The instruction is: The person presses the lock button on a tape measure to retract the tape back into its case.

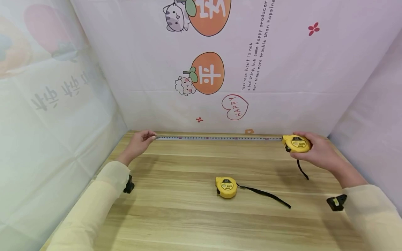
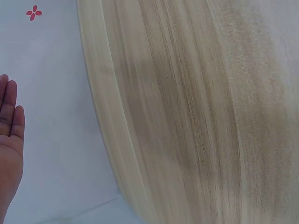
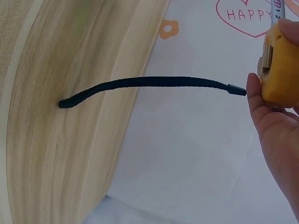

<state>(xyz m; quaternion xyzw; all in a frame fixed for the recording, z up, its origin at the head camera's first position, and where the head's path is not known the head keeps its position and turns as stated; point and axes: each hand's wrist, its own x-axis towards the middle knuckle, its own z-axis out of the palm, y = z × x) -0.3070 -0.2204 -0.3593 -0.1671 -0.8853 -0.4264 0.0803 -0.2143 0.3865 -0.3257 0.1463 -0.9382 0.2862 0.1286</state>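
Along the back of the table, a tape measure's blade (image 1: 213, 138) runs out straight between the two hands. My left hand (image 1: 140, 143) pinches the blade's free end between thumb and fingers; in the left wrist view that hand (image 2: 10, 140) shows only at the left edge, and the blade is out of sight. With my right hand (image 1: 317, 150) I grip the yellow tape measure case (image 1: 296, 143), its black strap (image 3: 154, 81) hanging down. A second yellow tape measure (image 1: 226, 187) lies on the table between the arms, its blade not showing and its black strap trailing right.
The wooden table (image 1: 176, 223) meets a printed white cloth wall (image 1: 150, 87) just behind the blade. More white cloth hangs at the left (image 1: 62, 139) and right (image 1: 373, 115). Black wrist cameras (image 1: 336, 203) sit at both cuffs.
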